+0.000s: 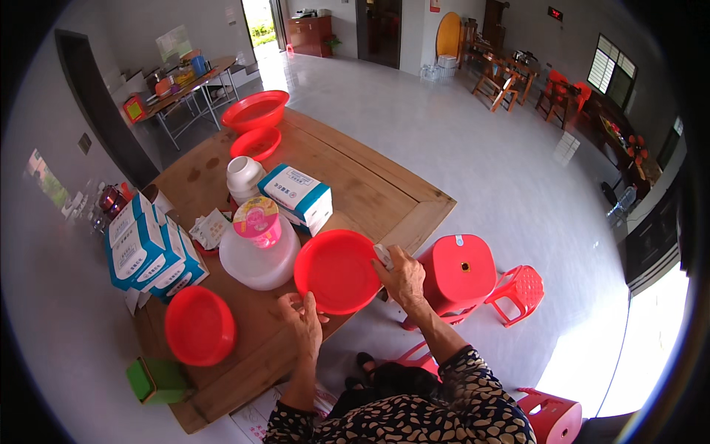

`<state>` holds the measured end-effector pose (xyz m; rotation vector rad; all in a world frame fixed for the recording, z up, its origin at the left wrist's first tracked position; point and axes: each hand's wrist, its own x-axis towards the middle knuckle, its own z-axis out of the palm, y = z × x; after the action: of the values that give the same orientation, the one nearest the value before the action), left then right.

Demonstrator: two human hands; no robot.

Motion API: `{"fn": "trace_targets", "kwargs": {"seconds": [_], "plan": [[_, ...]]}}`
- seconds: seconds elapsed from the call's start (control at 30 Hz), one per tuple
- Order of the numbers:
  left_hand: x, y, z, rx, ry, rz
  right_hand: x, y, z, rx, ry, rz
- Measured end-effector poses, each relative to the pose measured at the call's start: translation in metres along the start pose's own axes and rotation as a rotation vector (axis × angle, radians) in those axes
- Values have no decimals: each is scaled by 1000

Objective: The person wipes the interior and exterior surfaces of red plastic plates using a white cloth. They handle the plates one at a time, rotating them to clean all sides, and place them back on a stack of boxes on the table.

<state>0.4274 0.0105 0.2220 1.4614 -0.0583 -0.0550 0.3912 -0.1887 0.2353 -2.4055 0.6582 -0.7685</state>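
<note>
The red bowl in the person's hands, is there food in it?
No, the red bowl held by the left hand and right hand shows only its bare red inside.

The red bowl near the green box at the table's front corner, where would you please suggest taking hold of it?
Probably by its rim. The red bowl sits open side up, unstacked, apart from the green box and the stacked blue-and-white cartons. Its right edge faces bare table, nearest the left hand, so approach from there, fingers over the lip.

Bright daylight, floor glare, fisheye-bent edges
</note>
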Motion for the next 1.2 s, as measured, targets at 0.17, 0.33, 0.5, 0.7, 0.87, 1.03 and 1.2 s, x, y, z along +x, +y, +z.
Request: {"fn": "trace_targets", "kwargs": {"seconds": [0.17, 0.33, 0.5, 0.7, 0.87, 1.03, 1.2], "plan": [[17, -11, -2, 163, -10, 18, 10, 3, -2, -28, -60, 46], [43, -38, -3, 332, 66, 93, 28, 8, -10, -18, -136, 38], [51, -10, 12, 651, 99, 112, 55, 34, -15, 47, -332, 64], [73, -15, 0, 666, 145, 119, 75, 37, -18, 139, -563, 45], [92, -18, 2, 728, 136, 67, 95, 48, -5, 202, -726, 155], [93, -3, 26, 846, 209, 161, 118, 48, -5, 288, -654, 185], [97, 8, 48, 932, 192, 124, 136, 59, 5, 360, -578, 112]]}}
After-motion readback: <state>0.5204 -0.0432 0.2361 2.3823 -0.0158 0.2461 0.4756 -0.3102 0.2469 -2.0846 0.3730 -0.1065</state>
